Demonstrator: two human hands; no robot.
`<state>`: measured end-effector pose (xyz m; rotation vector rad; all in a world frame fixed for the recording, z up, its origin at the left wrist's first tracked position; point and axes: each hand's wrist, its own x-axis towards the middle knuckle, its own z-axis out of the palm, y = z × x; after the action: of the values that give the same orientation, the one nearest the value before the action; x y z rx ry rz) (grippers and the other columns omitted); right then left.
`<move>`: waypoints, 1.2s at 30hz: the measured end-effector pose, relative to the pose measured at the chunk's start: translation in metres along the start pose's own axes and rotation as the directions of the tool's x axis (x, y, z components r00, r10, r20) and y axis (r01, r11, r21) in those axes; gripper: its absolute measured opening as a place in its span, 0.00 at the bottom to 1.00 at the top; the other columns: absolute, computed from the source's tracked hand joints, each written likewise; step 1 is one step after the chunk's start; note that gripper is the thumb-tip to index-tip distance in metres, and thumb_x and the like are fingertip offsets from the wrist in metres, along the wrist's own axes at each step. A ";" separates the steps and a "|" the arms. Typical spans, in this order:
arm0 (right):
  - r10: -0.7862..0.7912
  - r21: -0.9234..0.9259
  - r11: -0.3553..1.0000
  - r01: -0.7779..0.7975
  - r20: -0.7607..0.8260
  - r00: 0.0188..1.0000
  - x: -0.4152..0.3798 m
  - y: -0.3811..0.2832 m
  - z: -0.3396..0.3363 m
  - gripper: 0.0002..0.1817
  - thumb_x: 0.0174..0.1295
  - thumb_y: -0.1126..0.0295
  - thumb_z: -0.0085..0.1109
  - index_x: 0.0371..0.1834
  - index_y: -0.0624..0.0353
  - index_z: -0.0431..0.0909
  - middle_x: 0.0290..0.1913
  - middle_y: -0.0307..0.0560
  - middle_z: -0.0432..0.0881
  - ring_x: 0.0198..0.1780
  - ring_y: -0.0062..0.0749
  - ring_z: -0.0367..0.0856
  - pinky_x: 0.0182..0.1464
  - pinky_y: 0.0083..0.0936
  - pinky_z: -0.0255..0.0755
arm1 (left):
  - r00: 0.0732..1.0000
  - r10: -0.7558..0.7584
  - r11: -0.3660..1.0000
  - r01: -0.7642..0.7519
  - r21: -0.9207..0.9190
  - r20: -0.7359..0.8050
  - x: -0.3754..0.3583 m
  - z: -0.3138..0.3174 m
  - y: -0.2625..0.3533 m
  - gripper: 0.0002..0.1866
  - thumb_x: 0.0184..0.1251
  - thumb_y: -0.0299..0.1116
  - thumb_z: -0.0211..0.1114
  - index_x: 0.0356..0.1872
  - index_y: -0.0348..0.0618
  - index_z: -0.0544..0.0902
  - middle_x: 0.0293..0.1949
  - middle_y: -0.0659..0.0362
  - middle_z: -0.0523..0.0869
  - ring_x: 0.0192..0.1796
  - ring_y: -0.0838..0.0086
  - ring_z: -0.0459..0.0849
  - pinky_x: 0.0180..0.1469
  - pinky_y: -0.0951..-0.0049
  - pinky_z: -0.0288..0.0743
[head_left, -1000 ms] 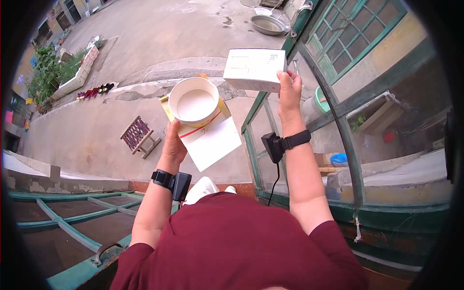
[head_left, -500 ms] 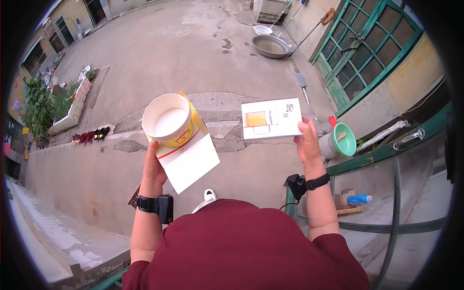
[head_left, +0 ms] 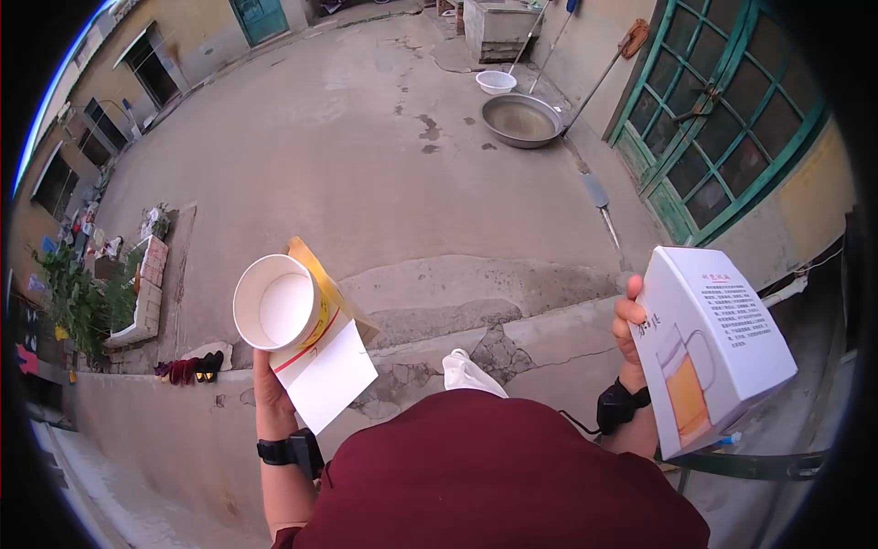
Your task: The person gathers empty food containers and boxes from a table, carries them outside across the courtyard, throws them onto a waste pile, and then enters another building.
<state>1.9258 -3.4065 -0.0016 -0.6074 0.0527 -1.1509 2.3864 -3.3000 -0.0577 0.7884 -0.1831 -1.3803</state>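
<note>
My left hand is closed around the lower part of a paper tub, white inside with yellow print on its side. The same hand also carries a white card with a red stripe and a brownish-yellow piece pressed against the tub; most of these fingers are hidden. On the right, my right hand grips the edge of a white cardboard box. Printed on the box are an orange-filled glass jug and lines of small text, and it is tilted with two faces showing.
Ahead, a metal basin and a white bowl stand by the wall. A shovel lies before the green door. Left are a white planter and shoes. A low step edge crosses the ground.
The box has swung to the right and closer, turning so a text-covered face shows. The tub and card have moved left and down in view. A foot has come forward, and the view has shifted.
</note>
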 end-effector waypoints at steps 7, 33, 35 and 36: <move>0.082 0.192 0.845 -0.500 0.877 0.474 0.260 0.000 0.052 0.22 0.66 0.61 0.45 0.64 0.37 0.58 0.48 0.68 0.75 0.41 0.43 0.76 0.32 0.23 0.61 | 0.964 0.169 0.985 -0.173 -0.003 -0.207 0.120 0.045 0.063 0.32 0.61 0.50 0.57 0.58 0.35 0.66 0.53 0.47 0.76 0.50 0.59 0.79 0.50 0.61 0.77; 0.101 -0.052 0.945 -0.321 0.985 0.139 1.005 0.110 -0.118 0.17 0.66 0.73 0.41 0.58 0.54 0.62 0.44 0.74 0.74 0.36 0.52 0.79 0.27 0.25 0.64 | 0.991 0.112 0.989 -0.118 -0.087 -0.069 0.883 0.082 0.263 0.34 0.61 0.50 0.57 0.60 0.34 0.62 0.53 0.42 0.75 0.47 0.56 0.81 0.43 0.59 0.83; 0.092 -0.052 0.967 -0.251 0.985 0.148 1.079 0.112 -0.128 0.17 0.65 0.73 0.42 0.58 0.55 0.62 0.44 0.73 0.74 0.35 0.52 0.79 0.27 0.25 0.64 | 0.980 0.181 0.980 -0.187 -0.072 -0.080 0.938 0.082 0.281 0.34 0.61 0.50 0.57 0.60 0.33 0.62 0.52 0.42 0.75 0.47 0.56 0.81 0.43 0.59 0.83; 0.067 -0.032 0.976 -0.215 0.985 0.161 1.118 0.115 -0.134 0.17 0.65 0.73 0.42 0.58 0.55 0.62 0.44 0.73 0.74 0.35 0.52 0.79 0.27 0.25 0.64 | 0.966 0.237 0.969 -0.242 -0.045 -0.103 0.960 0.078 0.298 0.34 0.62 0.49 0.57 0.60 0.33 0.61 0.52 0.41 0.75 0.47 0.56 0.81 0.42 0.59 0.83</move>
<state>2.4516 -4.4007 0.1264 -1.1427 -1.1107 -0.3433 2.7946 -4.2186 -0.1330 0.7575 -0.1563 -1.1117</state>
